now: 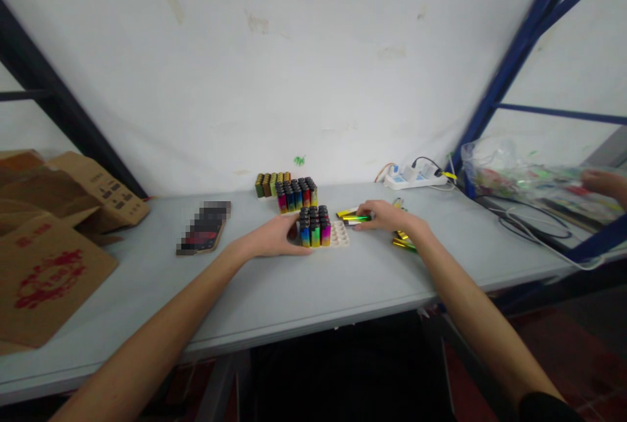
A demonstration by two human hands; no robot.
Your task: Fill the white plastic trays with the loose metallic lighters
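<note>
A white tray (339, 234) with round slots stands near the middle of the table, its left part filled with upright lighters (315, 227) in shiny rainbow colours with black tops. My left hand (274, 236) wraps round the tray's left end, thumb along the near side. To the tray's right, my right hand (385, 216) closes its fingers on a shiny green and yellow lighter (357, 219) lying on its side; its right end is hidden by the fingers. More loose lighters (404, 245) lie beneath and beside my right wrist.
Behind the tray stand another block of coloured lighters (296, 195) and a gold-green block (272, 185). A phone (204, 229) and cardboard boxes (53, 272) lie left. A power strip (416, 177), cables and plastic bags (519, 177) are right, where another person's hand (605, 185) shows beyond a blue frame.
</note>
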